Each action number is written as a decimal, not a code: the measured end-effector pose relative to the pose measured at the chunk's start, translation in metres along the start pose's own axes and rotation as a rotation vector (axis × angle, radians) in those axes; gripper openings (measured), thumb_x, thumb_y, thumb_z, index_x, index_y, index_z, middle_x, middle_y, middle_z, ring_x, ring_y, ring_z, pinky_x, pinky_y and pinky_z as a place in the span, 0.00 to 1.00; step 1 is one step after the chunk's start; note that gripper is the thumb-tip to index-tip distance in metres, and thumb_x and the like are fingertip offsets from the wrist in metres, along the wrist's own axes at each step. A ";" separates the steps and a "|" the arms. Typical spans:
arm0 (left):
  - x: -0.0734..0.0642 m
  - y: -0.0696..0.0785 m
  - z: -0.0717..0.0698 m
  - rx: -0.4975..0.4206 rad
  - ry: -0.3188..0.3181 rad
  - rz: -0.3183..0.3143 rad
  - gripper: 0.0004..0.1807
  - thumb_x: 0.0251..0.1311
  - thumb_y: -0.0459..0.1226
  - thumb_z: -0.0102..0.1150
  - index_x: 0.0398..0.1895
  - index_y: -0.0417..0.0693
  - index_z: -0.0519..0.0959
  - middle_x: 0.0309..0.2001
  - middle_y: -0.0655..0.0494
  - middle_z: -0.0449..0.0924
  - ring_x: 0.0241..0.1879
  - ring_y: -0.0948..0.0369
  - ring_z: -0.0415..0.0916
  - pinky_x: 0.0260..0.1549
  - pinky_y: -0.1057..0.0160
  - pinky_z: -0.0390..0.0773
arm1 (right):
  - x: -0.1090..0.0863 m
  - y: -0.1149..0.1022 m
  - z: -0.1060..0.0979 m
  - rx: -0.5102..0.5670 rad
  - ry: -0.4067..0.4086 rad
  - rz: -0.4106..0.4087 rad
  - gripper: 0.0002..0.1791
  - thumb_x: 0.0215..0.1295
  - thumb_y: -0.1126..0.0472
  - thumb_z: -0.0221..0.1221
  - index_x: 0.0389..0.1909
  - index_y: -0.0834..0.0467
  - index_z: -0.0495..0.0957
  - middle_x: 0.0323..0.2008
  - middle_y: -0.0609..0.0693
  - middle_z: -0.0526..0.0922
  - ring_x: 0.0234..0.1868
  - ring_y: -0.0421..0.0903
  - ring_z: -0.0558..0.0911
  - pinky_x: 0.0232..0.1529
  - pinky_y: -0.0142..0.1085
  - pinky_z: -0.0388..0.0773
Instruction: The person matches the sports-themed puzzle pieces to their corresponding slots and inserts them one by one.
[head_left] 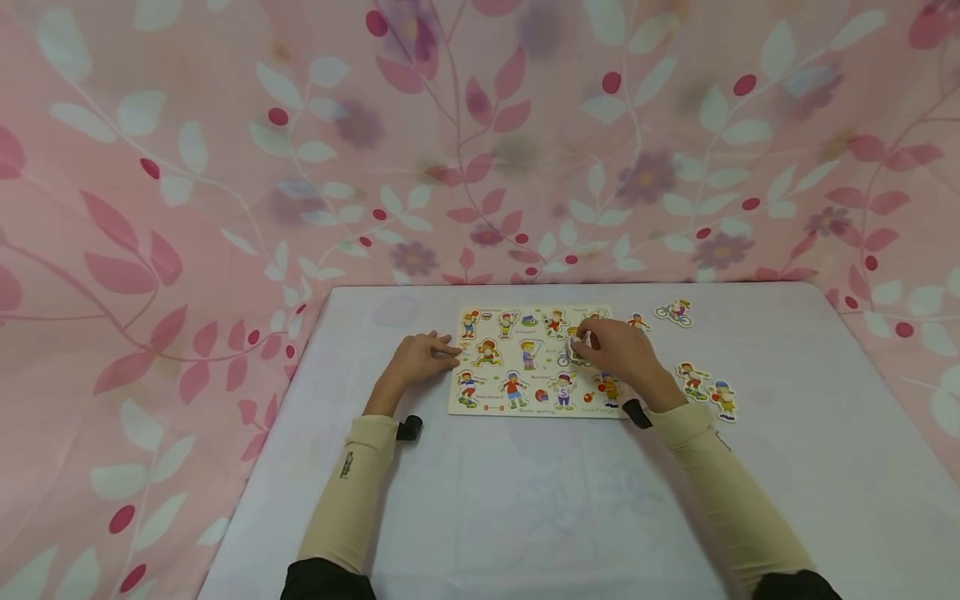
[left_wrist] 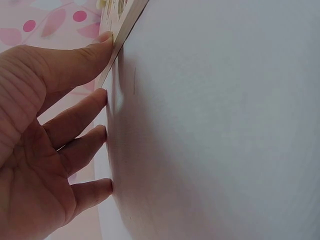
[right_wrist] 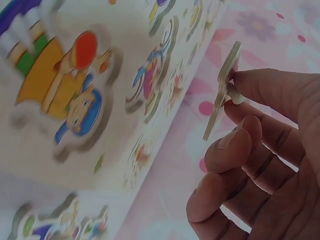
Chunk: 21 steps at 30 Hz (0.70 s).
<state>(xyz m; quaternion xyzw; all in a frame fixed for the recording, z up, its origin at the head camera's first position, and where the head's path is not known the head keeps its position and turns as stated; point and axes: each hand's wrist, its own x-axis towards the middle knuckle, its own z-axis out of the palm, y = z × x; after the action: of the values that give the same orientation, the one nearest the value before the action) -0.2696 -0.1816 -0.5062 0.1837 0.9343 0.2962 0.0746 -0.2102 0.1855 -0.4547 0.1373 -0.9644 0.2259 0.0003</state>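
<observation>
Near the middle of the head view, a flat picture board (head_left: 510, 350), printed with rows of small cartoon children at sports, lies on a white desk (head_left: 525, 508). At its left edge is the person's left hand (head_left: 422, 357): the thumb touches the board's side, and the other fingers are spread (the left wrist view shows gaps between them). Over the board's upper right part, the right hand (head_left: 622, 350) pinches a thin wooden piece (right_wrist: 223, 80) by its small pale knob (right_wrist: 236, 95), between thumb and index finger, the remaining fingers curling inward. Seen from the right wrist, that piece appears edge-on, apart from the board; I cannot make out its picture. Right of the board lie loose cutouts: a cyclist (head_left: 674, 312) farther back, a half-hidden figure (head_left: 639, 322) just beyond the right hand, and, nearer, a yellow-clad figure (head_left: 723, 401) close beside a skater (head_left: 692, 381). Beige sleeves (head_left: 348, 492) cover both forearms. Pink floral cloth (head_left: 450, 150) fills the upper frame.
</observation>
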 end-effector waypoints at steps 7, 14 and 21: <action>0.000 0.000 0.000 -0.010 -0.007 -0.012 0.14 0.56 0.43 0.72 0.46 0.54 0.88 0.59 0.52 0.78 0.69 0.47 0.63 0.68 0.46 0.56 | 0.018 -0.009 0.014 0.004 -0.040 -0.018 0.11 0.66 0.51 0.63 0.41 0.54 0.81 0.22 0.45 0.73 0.20 0.44 0.69 0.21 0.37 0.63; 0.000 0.002 0.000 -0.019 -0.005 -0.014 0.14 0.55 0.43 0.73 0.45 0.54 0.88 0.59 0.51 0.78 0.69 0.47 0.63 0.68 0.45 0.56 | 0.030 -0.016 0.025 0.001 -0.065 -0.037 0.11 0.66 0.51 0.63 0.40 0.54 0.80 0.22 0.45 0.74 0.22 0.43 0.69 0.23 0.37 0.64; 0.000 0.000 0.000 -0.006 -0.005 0.001 0.14 0.56 0.43 0.72 0.46 0.53 0.88 0.59 0.50 0.78 0.68 0.46 0.63 0.68 0.45 0.57 | 0.041 -0.021 0.039 0.002 -0.110 -0.018 0.10 0.67 0.50 0.62 0.39 0.52 0.80 0.23 0.44 0.75 0.22 0.43 0.71 0.23 0.36 0.66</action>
<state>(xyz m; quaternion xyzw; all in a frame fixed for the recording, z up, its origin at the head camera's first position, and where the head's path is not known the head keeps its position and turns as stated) -0.2700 -0.1816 -0.5064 0.1846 0.9332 0.2984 0.0771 -0.2420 0.1396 -0.4775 0.1583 -0.9614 0.2191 -0.0507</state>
